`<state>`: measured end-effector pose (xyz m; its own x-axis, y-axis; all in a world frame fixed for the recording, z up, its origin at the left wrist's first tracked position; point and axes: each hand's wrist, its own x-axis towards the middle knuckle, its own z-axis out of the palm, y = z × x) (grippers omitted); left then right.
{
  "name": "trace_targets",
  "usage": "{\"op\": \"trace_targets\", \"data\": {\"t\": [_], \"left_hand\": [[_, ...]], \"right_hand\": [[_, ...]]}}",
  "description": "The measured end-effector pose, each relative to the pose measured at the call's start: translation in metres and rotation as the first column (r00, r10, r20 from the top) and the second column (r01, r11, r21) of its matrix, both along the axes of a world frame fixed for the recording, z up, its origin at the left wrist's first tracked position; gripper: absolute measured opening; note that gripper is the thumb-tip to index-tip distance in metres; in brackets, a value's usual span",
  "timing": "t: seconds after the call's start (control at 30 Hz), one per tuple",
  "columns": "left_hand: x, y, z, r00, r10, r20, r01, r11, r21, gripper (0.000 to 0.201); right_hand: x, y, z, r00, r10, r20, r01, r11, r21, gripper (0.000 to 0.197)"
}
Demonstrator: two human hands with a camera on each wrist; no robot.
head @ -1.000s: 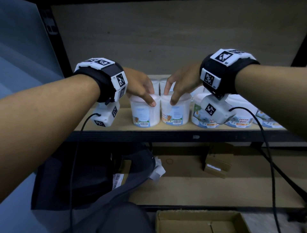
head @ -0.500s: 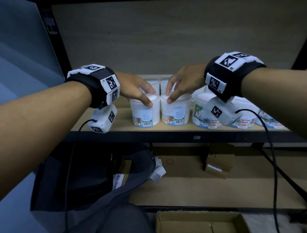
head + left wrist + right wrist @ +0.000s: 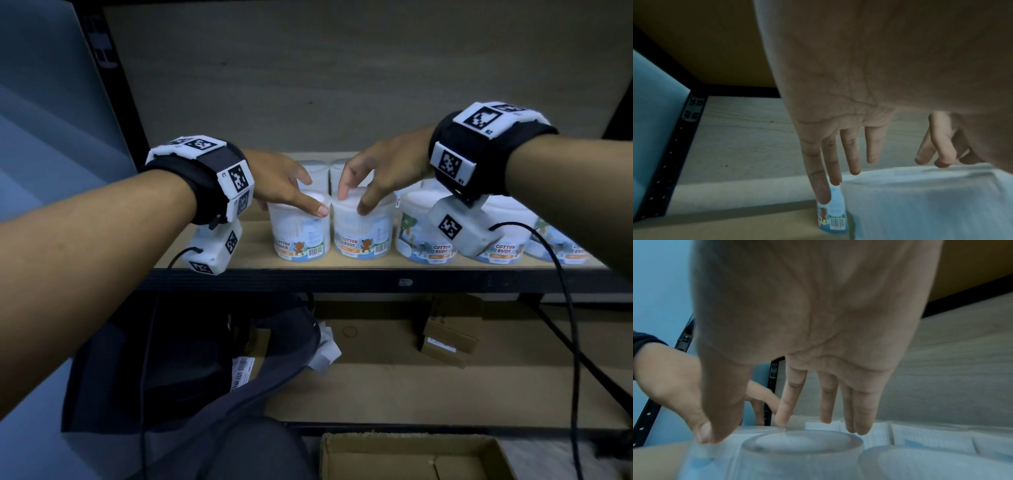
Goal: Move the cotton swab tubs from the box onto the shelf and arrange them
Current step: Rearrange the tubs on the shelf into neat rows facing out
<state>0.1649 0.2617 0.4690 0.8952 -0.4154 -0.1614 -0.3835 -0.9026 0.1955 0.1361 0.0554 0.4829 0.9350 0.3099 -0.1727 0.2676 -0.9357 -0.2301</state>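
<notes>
Fingers (image 3: 318,209) on both hands are loose and spread, not wrapped round anything; the left hand (image 3: 277,181) rests its thumb tip on the left tub (image 3: 299,229), the right hand (image 3: 380,171) touches the top of the middle tub (image 3: 363,229) with thumb and forefinger. Both tubs stand touching at centre frame, right by the front edge of the shelf (image 3: 342,263), more tubs behind and to the right. The box (image 3: 411,452) sits bottom centre, looking empty. Risk imo: a clumsy nudge tips a light tub off that edge.
</notes>
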Motion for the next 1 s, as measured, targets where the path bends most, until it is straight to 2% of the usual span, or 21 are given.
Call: {"op": "trace_targets", "data": {"t": [0.1,0.2,0.27,0.37,0.73,0.9,1.0], "left_hand": [[-0.001,0.0,0.003,1.0,-0.008,0.014,0.008,1.0,0.008,0.106],[-0.003,0.002,0.007,0.999,-0.026,-0.03,0.025,0.998,-0.053,0.083],[-0.003,0.003,0.007,0.996,-0.063,-0.058,0.061,0.997,-0.042,0.066],[-0.005,0.003,0.007,0.993,-0.084,-0.078,0.081,0.996,-0.044,0.053],[-0.006,-0.001,0.01,0.997,-0.063,-0.043,0.061,0.997,-0.04,0.052],[-0.005,-0.005,0.008,1.0,-0.02,0.007,0.02,1.0,-0.001,0.058],[-0.005,-0.004,0.009,1.0,-0.002,0.023,0.002,1.0,0.016,0.071]], "right_hand": [[-0.001,0.0,0.004,0.999,-0.021,0.034,0.021,1.0,0.023,0.035],[-0.001,0.002,0.008,0.996,-0.028,0.084,0.027,0.999,0.019,0.044],[-0.002,0.003,0.008,0.996,-0.033,0.079,0.032,0.999,0.009,0.047],[-0.003,0.005,0.006,0.996,-0.027,0.086,0.028,0.999,-0.018,0.044],[-0.012,0.007,0.007,0.993,0.044,0.112,-0.028,0.99,-0.14,0.04],[-0.018,0.002,0.007,0.993,0.062,0.105,-0.051,0.993,-0.105,0.042],[-0.019,-0.001,0.007,0.993,0.036,0.116,-0.027,0.996,-0.085,0.045]]}}
